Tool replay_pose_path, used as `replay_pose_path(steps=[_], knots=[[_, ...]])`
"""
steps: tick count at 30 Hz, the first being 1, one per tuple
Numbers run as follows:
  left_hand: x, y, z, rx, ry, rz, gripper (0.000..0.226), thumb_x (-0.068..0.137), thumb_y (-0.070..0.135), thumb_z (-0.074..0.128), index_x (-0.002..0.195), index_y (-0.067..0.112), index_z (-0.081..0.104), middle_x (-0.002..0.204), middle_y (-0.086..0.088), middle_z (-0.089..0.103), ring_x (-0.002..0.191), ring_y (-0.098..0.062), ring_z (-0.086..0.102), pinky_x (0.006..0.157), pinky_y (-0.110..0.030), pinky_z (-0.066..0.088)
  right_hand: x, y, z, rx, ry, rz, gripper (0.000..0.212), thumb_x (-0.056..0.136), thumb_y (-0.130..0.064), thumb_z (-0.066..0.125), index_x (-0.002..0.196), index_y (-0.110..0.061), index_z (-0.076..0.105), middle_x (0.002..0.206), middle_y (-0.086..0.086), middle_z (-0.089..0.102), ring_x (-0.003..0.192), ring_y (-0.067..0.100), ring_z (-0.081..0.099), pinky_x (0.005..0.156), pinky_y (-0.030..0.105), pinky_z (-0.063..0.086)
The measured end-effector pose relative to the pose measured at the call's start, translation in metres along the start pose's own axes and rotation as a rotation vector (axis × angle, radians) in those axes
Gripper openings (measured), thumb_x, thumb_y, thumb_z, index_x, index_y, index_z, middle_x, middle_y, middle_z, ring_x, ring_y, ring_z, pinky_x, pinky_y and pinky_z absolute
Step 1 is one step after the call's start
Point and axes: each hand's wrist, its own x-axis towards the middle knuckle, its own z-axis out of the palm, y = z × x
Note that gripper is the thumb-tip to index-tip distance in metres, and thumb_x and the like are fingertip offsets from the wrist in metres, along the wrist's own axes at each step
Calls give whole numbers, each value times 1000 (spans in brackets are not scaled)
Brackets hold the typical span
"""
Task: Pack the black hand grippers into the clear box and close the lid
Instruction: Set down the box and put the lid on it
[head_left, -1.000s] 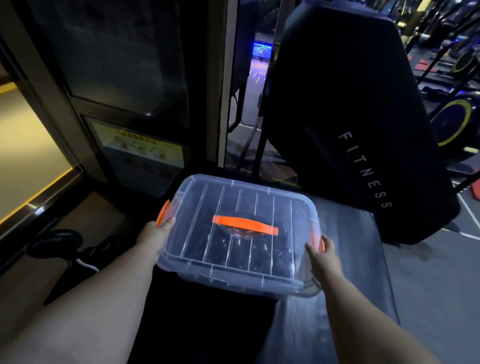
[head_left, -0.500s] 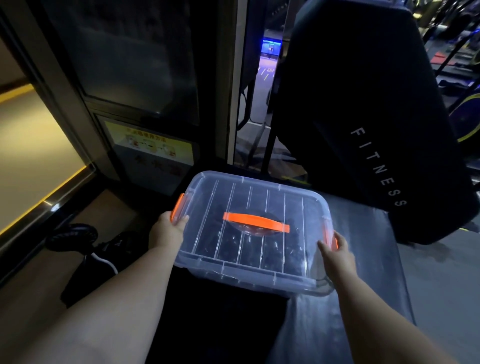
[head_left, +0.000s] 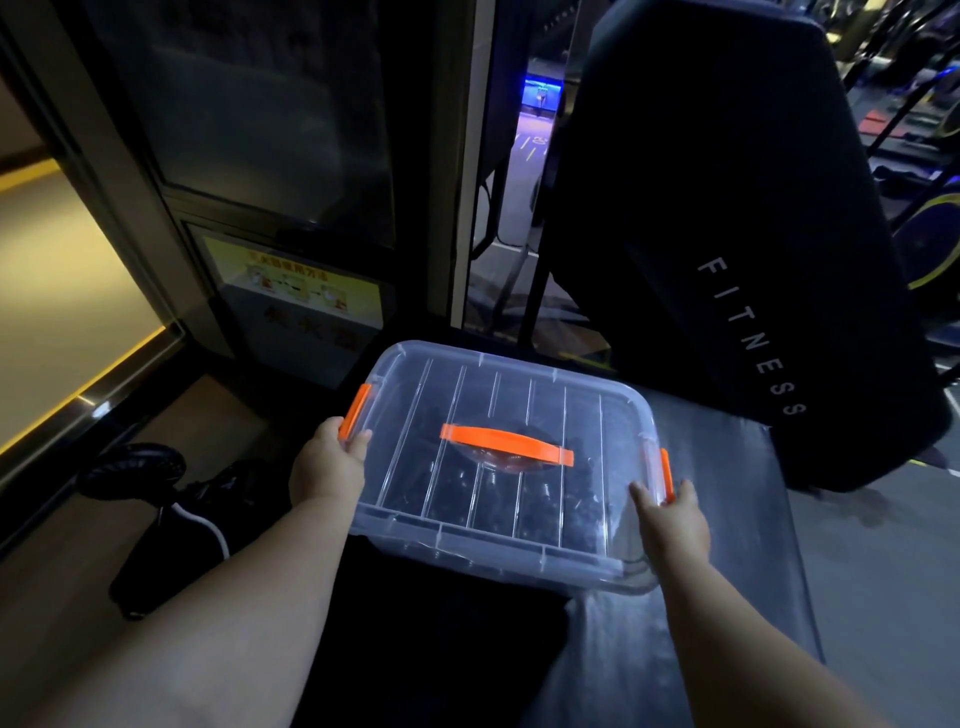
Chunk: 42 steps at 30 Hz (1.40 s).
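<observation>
While lid (head_left: 511, 415) sits closed, clear box (head_left: 498, 540) rests on dark bench pad (head_left: 727, 519) — black hand grippers (head_left: 467, 483) dimly inside. Left hand (head_left: 326, 467) curled against left orange latch (head_left: 354, 411); right hand (head_left: 672, 522) fingers on right latch (head_left: 666, 475) — box between both.

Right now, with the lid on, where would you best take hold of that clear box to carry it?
Probably by the orange handle lying flat across the middle of the lid, coming from straight above. It sits central over the clear box, so the load should hang level, provided both orange side latches are shut.
</observation>
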Motion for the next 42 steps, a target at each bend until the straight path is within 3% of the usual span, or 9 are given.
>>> replay_pose_path(steps=[2, 5, 9, 13, 18, 25, 30, 33, 42], knots=[[0, 0, 0, -4, 3, -3, 45, 93, 43, 52, 128, 16, 50, 106, -10, 64, 88, -28, 59, 66, -33, 40, 1, 1, -1, -25, -12, -12, 38, 88, -42, 60, 107, -10, 55, 83, 8, 59, 80, 32, 53, 74, 38, 42], [0, 0, 0, 1, 18, 11, 41, 92, 43, 52, 123, 16, 53, 95, -4, 61, 79, -23, 53, 67, -32, 40, -2, 1, -2, -40, -6, -41, 30, 89, -42, 58, 98, -14, 55, 79, 3, 57, 77, 29, 54, 67, 35, 37], [-1, 0, 0, -9, 15, 13, 38, 92, 42, 53, 119, 16, 53, 85, 1, 53, 73, -22, 50, 64, -32, 39, -6, -1, -4, -47, 24, -110, 26, 92, -38, 58, 111, -21, 59, 84, 2, 60, 73, 23, 52, 65, 32, 35], [0, 0, -1, -35, -28, -24, 42, 91, 46, 53, 123, 20, 49, 86, 0, 55, 71, -21, 52, 57, -29, 37, -5, 0, -3, -61, -21, -131, 38, 94, -40, 52, 127, -22, 52, 103, 7, 63, 91, 29, 59, 72, 33, 40], [-1, 2, 1, -29, -59, -24, 54, 89, 47, 56, 133, 20, 42, 95, 4, 57, 79, -20, 51, 57, -29, 36, 0, 3, -3, -32, -79, -114, 38, 94, -41, 47, 130, -29, 39, 88, -4, 54, 74, 20, 49, 69, 34, 35], [0, 8, 2, 19, -34, -17, 34, 92, 43, 52, 117, 21, 49, 86, -1, 56, 76, -27, 56, 64, -33, 43, 9, 7, -5, -3, -105, -145, 37, 95, -41, 47, 129, -28, 40, 82, -6, 51, 71, 17, 48, 69, 34, 35], [-11, 19, 14, -14, -26, -17, 41, 92, 42, 53, 126, 20, 48, 91, 0, 56, 74, -21, 53, 57, -29, 37, 26, 14, -16, 4, -110, -138, 43, 94, -42, 47, 135, -32, 39, 111, 6, 62, 91, 27, 54, 76, 34, 35], [-20, 38, 32, -27, -48, 1, 39, 91, 43, 53, 124, 22, 48, 88, 4, 56, 65, -15, 50, 53, -27, 34, 40, 29, -34, 11, -80, -121, 41, 93, -42, 49, 132, -31, 42, 112, 7, 63, 98, 32, 57, 77, 34, 35], [-47, 105, 102, -48, -132, 82, 40, 92, 44, 53, 124, 22, 48, 88, 5, 55, 72, -21, 51, 65, -30, 36, 88, 80, -90, 24, 29, -37, 46, 92, -41, 53, 136, -31, 44, 116, 11, 62, 101, 31, 56, 80, 33, 34]])
